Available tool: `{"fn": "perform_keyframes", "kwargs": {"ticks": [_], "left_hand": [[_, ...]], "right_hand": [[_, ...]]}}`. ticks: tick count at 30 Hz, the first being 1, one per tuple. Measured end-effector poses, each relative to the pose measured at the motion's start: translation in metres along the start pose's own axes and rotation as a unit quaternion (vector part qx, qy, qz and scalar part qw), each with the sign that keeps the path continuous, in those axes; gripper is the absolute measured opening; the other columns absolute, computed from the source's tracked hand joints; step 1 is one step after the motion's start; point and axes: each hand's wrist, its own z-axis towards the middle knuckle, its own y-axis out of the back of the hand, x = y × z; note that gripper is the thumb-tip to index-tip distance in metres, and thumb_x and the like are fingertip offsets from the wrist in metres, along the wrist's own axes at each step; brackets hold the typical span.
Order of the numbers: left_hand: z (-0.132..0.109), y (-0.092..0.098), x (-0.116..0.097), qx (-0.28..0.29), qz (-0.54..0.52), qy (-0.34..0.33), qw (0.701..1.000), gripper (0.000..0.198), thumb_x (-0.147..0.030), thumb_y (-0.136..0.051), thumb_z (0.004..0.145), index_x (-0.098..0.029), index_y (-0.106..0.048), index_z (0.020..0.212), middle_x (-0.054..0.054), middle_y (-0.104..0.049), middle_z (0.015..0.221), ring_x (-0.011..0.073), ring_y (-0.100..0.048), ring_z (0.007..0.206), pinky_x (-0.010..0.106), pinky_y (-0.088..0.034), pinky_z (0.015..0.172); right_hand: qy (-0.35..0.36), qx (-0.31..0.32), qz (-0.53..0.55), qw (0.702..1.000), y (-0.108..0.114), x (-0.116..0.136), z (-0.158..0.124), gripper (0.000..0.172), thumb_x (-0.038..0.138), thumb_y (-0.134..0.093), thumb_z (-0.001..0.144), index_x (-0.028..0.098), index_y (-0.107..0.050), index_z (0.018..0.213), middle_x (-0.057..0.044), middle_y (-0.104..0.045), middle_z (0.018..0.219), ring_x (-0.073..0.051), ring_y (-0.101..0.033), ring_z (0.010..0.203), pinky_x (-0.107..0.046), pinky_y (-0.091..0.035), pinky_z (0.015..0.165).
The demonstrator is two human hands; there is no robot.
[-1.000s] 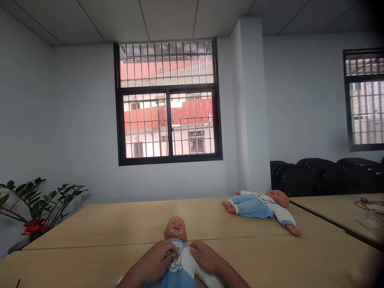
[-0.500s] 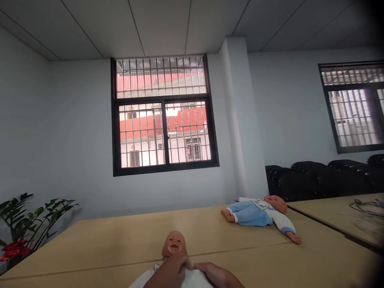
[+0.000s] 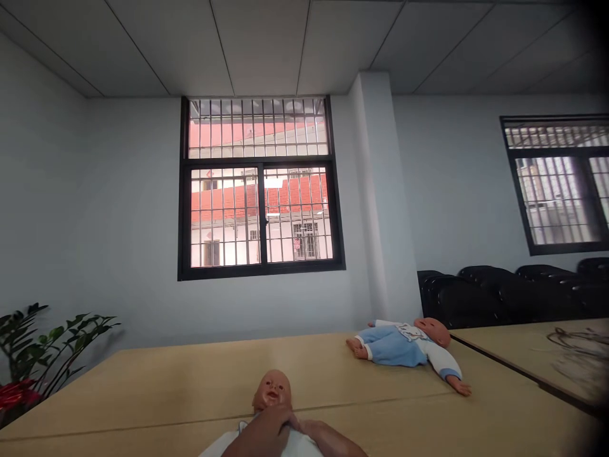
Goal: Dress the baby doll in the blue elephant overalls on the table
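Note:
A baby doll in white clothes lies on its back on the table, head away from me, its lower body cut off by the bottom edge. My left hand lies across the upper chest, just under the chin, fingers bent and closed at the neckline. From the other side my right hand meets it, its fingertips close to the left hand's at the collar. Both hands look closed on the doll's clothes; the fingertips are partly hidden, so the exact grip is hard to see.
Farther back on the right lies a second doll in a blue and white outfit. Cables rest on the adjoining table, beyond a dark gap. Black chairs stand behind; a potted plant is at the left.
The view has tilted up slightly, and the doll and hands appear a little lower and farther left. Both hands stay at the doll's neckline.

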Motion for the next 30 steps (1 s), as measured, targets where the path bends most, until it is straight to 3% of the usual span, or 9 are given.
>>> {"fn": "perform_keyframes", "kwargs": {"ticks": [3,7,12,16,19,23,30], "left_hand": [[-0.001,0.0,0.001,-0.008,0.0,-0.005,1.0,0.033,-0.014,-0.051,0.085,-0.023,-0.072,0.109,0.004,-0.075,0.12,0.0211,-0.065,0.116,0.031,-0.046,0.103],[-0.002,0.001,0.0,-0.033,0.003,-0.007,0.999,0.03,-0.018,-0.061,0.08,-0.023,-0.071,0.107,0.005,-0.076,0.115,0.0235,-0.066,0.11,0.031,-0.048,0.095],[0.006,-0.004,-0.005,-0.071,0.007,-0.001,0.997,0.016,-0.024,-0.062,0.084,-0.021,-0.071,0.098,0.008,-0.078,0.108,0.0259,-0.068,0.105,0.033,-0.05,0.091],[0.005,0.001,-0.011,-0.084,-0.014,-0.008,0.996,0.027,-0.031,-0.044,0.099,-0.022,-0.068,0.108,0.009,-0.076,0.108,0.0235,-0.069,0.099,0.035,-0.052,0.092],[0.002,0.011,-0.014,-0.007,0.009,-0.025,1.0,0.041,-0.034,-0.032,0.104,-0.025,-0.07,0.117,0.009,-0.075,0.115,0.0241,-0.068,0.106,0.037,-0.051,0.098],[0.011,0.025,-0.013,0.104,0.041,-0.042,0.993,0.025,-0.036,-0.056,0.092,-0.027,-0.078,0.101,0.004,-0.08,0.103,0.0268,-0.069,0.102,0.037,-0.05,0.099],[0.043,0.042,-0.005,0.18,0.049,-0.054,0.981,0.018,-0.025,-0.075,0.068,-0.033,-0.079,0.084,-0.006,-0.08,0.086,0.0261,-0.071,0.088,0.037,-0.054,0.088]], "right_hand": [[-0.019,0.008,0.04,0.999,0.003,-0.013,0.004,0.031,0.047,-0.077,0.066,0.019,-0.069,0.079,-0.002,-0.067,0.083,-0.021,-0.064,0.086,-0.034,-0.049,0.085],[-0.001,-0.001,0.061,0.998,0.006,-0.028,0.009,0.032,0.038,-0.077,0.057,0.02,-0.067,0.081,-0.001,-0.066,0.085,-0.02,-0.063,0.086,-0.032,-0.047,0.086],[0.043,0.002,0.058,0.997,0.001,-0.03,0.018,0.04,0.048,-0.079,0.059,0.021,-0.071,0.087,-0.003,-0.068,0.09,-0.023,-0.062,0.092,-0.035,-0.046,0.089],[0.041,0.024,0.047,0.998,-0.002,-0.023,0.015,0.049,0.063,-0.081,0.06,0.019,-0.067,0.076,-0.001,-0.062,0.077,-0.021,-0.059,0.082,-0.036,-0.046,0.087],[0.04,0.007,0.022,0.999,0.001,-0.012,-0.002,0.049,0.067,-0.075,0.069,0.018,-0.067,0.072,-0.002,-0.062,0.077,-0.022,-0.058,0.084,-0.036,-0.046,0.089],[0.046,-0.044,-0.007,0.998,0.004,0.001,-0.021,0.045,0.064,-0.071,0.076,0.018,-0.07,0.075,-0.004,-0.066,0.083,-0.022,-0.057,0.09,-0.034,-0.046,0.09],[0.056,-0.026,0.084,0.995,-0.006,-0.013,0.004,0.064,0.08,-0.076,0.066,0.016,-0.066,0.069,-0.002,-0.058,0.069,-0.017,-0.053,0.072,-0.031,-0.044,0.075]]}}
